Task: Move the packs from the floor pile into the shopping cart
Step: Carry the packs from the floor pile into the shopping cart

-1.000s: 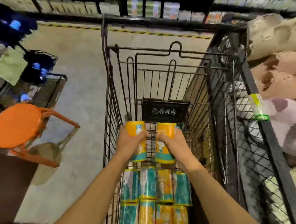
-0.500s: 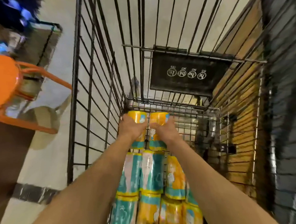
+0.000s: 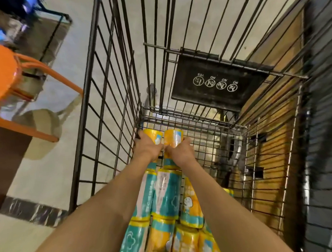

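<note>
Both my arms reach deep into the black wire shopping cart (image 3: 111, 93). My left hand (image 3: 147, 148) grips a yellow and teal pack (image 3: 152, 134) at the cart's far left corner. Beside it my right hand (image 3: 181, 153) grips a second yellow pack (image 3: 174, 137). Both packs sit low against the wire floor near the front wall. Behind them, closer to me, several more yellow and teal packs (image 3: 167, 193) lie in rows on the cart floor, partly hidden by my forearms.
A black folded seat flap (image 3: 216, 82) with white pictograms hangs at the cart's front wall. An orange stool (image 3: 7, 74) stands on the concrete floor at left. A wooden slatted panel (image 3: 271, 137) and dark wall run along the cart's right side.
My hands carried the two packs from above the stacked rows down and forward to the cart's floor at the far end. My head moved closer over the cart.
</note>
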A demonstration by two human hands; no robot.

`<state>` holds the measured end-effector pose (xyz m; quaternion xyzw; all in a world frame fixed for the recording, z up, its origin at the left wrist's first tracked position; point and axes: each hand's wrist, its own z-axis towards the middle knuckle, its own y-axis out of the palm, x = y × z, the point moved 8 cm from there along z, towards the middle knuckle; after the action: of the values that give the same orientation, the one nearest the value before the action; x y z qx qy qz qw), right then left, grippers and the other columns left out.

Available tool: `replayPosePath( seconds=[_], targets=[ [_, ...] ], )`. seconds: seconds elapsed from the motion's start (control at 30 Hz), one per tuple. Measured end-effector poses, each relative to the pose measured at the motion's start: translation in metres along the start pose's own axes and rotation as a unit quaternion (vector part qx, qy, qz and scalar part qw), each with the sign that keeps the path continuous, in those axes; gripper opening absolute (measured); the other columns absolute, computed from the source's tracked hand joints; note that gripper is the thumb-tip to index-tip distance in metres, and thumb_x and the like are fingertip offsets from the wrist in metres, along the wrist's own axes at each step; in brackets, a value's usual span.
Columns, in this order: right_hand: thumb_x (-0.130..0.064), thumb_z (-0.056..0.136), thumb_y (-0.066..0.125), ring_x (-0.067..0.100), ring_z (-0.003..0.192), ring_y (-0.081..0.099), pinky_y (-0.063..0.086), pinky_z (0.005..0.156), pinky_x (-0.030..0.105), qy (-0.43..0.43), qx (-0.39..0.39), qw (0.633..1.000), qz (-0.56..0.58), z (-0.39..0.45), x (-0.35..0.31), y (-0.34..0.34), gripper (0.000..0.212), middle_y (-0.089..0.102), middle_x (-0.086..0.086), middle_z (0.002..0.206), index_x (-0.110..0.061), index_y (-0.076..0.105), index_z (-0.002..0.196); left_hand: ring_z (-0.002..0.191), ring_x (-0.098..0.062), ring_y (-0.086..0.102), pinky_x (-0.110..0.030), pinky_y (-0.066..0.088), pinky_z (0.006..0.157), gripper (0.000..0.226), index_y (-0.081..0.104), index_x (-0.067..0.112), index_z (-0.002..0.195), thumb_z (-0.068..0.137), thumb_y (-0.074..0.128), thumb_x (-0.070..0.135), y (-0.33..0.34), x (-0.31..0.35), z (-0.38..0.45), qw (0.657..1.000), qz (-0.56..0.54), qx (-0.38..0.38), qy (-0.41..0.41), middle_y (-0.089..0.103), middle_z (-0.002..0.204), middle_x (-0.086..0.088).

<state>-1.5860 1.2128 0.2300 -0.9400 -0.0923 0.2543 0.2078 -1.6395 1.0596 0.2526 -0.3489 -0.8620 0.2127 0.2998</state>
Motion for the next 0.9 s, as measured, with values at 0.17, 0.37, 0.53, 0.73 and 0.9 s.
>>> replayPosePath(
  seconds=[0.17,0.37,0.53,0.73,0.9],
  targets=[
    [-0.039,0.086,0.074,0.039,0.126,0.051,0.049,0.104,0.049,-0.005,-0.004,1.000,-0.018,-0.004,0.003,0.003,0.091,0.048,0.021,0.140,-0.010,0.020,0.153,0.127,-0.040,0.050,-0.041,0.045,0.099,0.097,0.011,0.013,0.154,0.082,0.075,0.028,-0.006,0.003,-0.005,1.000,0.010,0.004,0.014,0.045,0.141,-0.022],
    [-0.026,0.088,0.075,0.037,0.122,0.054,0.050,0.095,0.041,-0.016,-0.007,0.999,-0.027,-0.019,0.005,0.001,0.082,0.049,0.020,0.136,-0.010,0.023,0.150,0.121,-0.042,0.054,-0.043,0.047,0.097,0.080,0.020,0.008,0.150,0.087,0.068,0.021,-0.015,0.003,-0.023,0.995,0.080,0.003,0.051,0.052,0.133,-0.023],
    [-0.022,0.084,0.071,0.034,0.106,0.061,0.049,0.076,0.035,-0.047,0.010,0.998,-0.027,-0.037,0.004,-0.004,0.058,0.058,0.018,0.124,-0.010,0.042,0.133,0.127,-0.041,0.049,-0.043,0.044,0.101,0.081,0.016,0.008,0.153,0.090,0.066,0.021,-0.023,0.007,-0.039,0.988,0.126,0.002,0.085,0.046,0.138,-0.024],
    [-0.029,0.086,0.068,0.034,0.110,0.060,0.054,0.091,0.047,-0.091,0.036,0.988,-0.117,-0.116,-0.017,-0.060,0.049,0.060,0.012,0.121,-0.015,0.044,0.127,0.127,-0.037,0.049,-0.042,0.043,0.105,0.066,0.032,0.008,0.144,0.091,0.065,0.025,-0.058,0.044,-0.114,0.956,0.210,-0.024,0.204,0.050,0.135,-0.022],
    [-0.034,0.092,0.061,0.037,0.123,0.054,0.049,0.096,0.045,-0.159,0.083,0.951,-0.253,-0.222,-0.053,-0.137,0.047,0.056,0.015,0.131,-0.014,0.047,0.132,0.130,-0.033,0.048,-0.048,0.047,0.101,0.060,0.030,0.017,0.148,0.096,0.056,0.034,-0.111,0.092,-0.221,0.853,0.400,0.012,0.335,0.048,0.139,-0.013]
  ],
)
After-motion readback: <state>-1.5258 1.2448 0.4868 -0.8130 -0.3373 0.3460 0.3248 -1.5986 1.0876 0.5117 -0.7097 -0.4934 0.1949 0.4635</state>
